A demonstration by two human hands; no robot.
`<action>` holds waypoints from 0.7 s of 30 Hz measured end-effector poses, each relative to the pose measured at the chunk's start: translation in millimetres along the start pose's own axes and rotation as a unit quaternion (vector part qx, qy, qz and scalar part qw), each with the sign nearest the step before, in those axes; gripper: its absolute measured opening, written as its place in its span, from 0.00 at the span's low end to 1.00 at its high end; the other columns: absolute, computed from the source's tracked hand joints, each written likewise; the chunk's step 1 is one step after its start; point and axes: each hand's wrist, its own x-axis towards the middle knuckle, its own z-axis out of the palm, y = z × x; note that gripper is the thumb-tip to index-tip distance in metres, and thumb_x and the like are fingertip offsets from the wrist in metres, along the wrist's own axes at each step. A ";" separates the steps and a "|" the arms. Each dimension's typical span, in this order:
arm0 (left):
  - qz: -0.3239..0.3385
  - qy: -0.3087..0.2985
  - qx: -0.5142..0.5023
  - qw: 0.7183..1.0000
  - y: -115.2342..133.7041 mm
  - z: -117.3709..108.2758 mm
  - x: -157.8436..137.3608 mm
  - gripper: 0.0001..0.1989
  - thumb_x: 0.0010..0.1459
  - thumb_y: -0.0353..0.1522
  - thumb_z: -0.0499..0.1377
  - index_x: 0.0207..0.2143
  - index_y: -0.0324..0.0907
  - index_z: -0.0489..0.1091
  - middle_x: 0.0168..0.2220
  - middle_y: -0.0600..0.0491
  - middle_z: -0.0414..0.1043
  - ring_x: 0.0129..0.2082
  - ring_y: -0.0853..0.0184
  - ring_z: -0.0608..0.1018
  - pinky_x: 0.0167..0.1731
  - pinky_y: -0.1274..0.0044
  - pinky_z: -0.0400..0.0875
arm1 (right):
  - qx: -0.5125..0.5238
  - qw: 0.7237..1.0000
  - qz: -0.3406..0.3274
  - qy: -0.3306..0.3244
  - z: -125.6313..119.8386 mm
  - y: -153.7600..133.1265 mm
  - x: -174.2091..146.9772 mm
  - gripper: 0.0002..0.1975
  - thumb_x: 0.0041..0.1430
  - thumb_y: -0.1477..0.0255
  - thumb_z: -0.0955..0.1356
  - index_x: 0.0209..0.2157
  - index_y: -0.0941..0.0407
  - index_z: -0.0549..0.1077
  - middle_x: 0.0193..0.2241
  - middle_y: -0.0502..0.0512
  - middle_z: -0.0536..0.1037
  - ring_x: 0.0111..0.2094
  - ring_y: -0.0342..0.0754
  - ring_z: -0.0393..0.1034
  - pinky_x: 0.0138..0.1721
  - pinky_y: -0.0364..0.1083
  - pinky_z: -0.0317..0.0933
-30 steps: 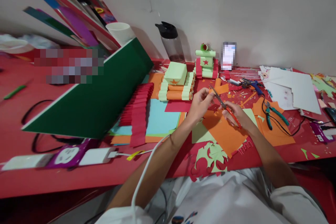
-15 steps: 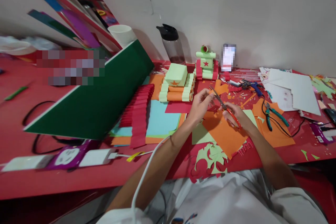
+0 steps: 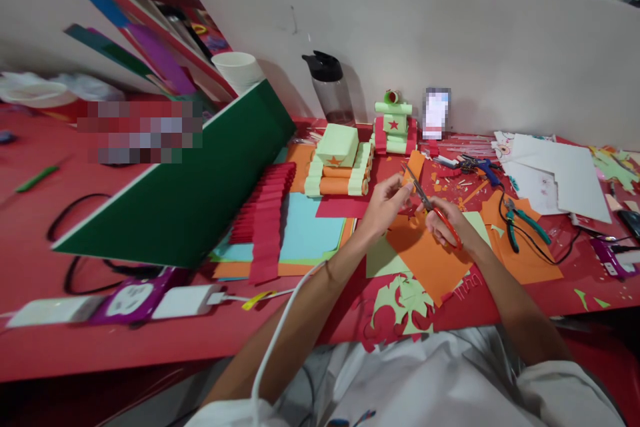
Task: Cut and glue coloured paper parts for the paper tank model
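Note:
My right hand (image 3: 446, 220) is closed round the orange-red handles of a pair of scissors (image 3: 440, 219). Its blades point up and to the left, slightly parted, beside a small strip of orange paper (image 3: 415, 165). My left hand (image 3: 387, 203) pinches that strip between thumb and fingers; part of it is hidden by the fingers. Below both hands lie a large orange sheet (image 3: 433, 260) and a pale green sheet (image 3: 383, 259). Just left of my left hand stands a paper model (image 3: 337, 147) of pale green and orange rolls with a star.
A second paper model (image 3: 394, 123) and a phone (image 3: 437, 113) stand by the wall, near a bottle (image 3: 330, 87). Pliers (image 3: 525, 220) and a glue gun (image 3: 480, 167) with its cable lie at right. A green board (image 3: 185, 193) leans at left. A white cable (image 3: 280, 327) crosses my left forearm.
The orange strip at my left fingertips has turned and now stands more upright beside the blades. Both hands keep nearly the same place; the whole view has shifted slightly.

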 end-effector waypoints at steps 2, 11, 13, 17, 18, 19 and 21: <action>-0.001 -0.003 0.000 1.000 -0.6 0.2 0.1 0.21 0.60 0.47 0.64 0.24 0.44 0.62 0.21 0.58 0.67 0.23 0.71 0.70 0.27 0.78 0.66 | 0.005 1.000 0.002 0.001 0.2 2.1 0.8 0.21 0.64 0.50 0.71 0.47 0.52 0.71 0.25 0.42 0.70 0.16 0.37 0.59 0.17 0.38 0.55; 0.002 -0.008 -0.010 1.000 -2.3 0.1 0.4 0.22 0.60 0.48 0.65 0.24 0.44 0.63 0.21 0.58 0.67 0.23 0.71 0.71 0.27 0.78 0.66 | 0.014 1.000 0.004 -0.001 1.8 4.5 3.0 0.20 0.64 0.52 0.71 0.47 0.52 0.71 0.24 0.43 0.71 0.17 0.38 0.59 0.17 0.37 0.58; 0.003 -0.008 -0.005 1.000 -2.3 0.0 0.4 0.22 0.60 0.48 0.65 0.24 0.44 0.63 0.21 0.58 0.67 0.23 0.71 0.71 0.27 0.78 0.66 | 0.018 1.000 0.004 -0.001 2.5 4.5 3.3 0.21 0.64 0.51 0.71 0.47 0.53 0.71 0.24 0.43 0.71 0.17 0.38 0.59 0.16 0.37 0.58; 0.005 -0.009 -0.001 1.000 -2.3 0.1 0.2 0.23 0.60 0.49 0.65 0.24 0.44 0.63 0.21 0.58 0.68 0.23 0.71 0.71 0.27 0.78 0.65 | 0.018 1.000 0.012 0.010 4.6 2.9 2.9 0.22 0.63 0.50 0.72 0.46 0.52 0.71 0.24 0.42 0.70 0.17 0.38 0.59 0.16 0.37 0.58; 0.004 -0.009 -0.003 1.000 -2.2 0.2 0.1 0.23 0.60 0.49 0.65 0.25 0.44 0.63 0.21 0.58 0.68 0.23 0.71 0.71 0.27 0.78 0.65 | 0.018 1.000 0.016 0.013 5.2 1.9 2.6 0.22 0.62 0.49 0.72 0.45 0.52 0.71 0.24 0.42 0.69 0.17 0.38 0.59 0.16 0.37 0.58; 0.003 -0.010 -0.006 1.000 -2.1 0.3 0.0 0.23 0.60 0.50 0.65 0.25 0.44 0.64 0.21 0.58 0.68 0.22 0.71 0.71 0.26 0.78 0.65 | 0.018 1.000 0.019 0.015 5.9 0.8 2.2 0.23 0.62 0.49 0.72 0.45 0.52 0.71 0.23 0.42 0.69 0.17 0.38 0.59 0.16 0.37 0.58; 0.000 -0.012 -0.008 1.000 -2.1 0.3 -0.2 0.23 0.60 0.50 0.65 0.25 0.44 0.64 0.21 0.58 0.68 0.22 0.71 0.71 0.26 0.77 0.65 | 0.017 0.999 0.024 0.015 7.0 -1.5 1.5 0.23 0.61 0.48 0.73 0.45 0.52 0.71 0.23 0.42 0.69 0.17 0.38 0.59 0.16 0.38 0.57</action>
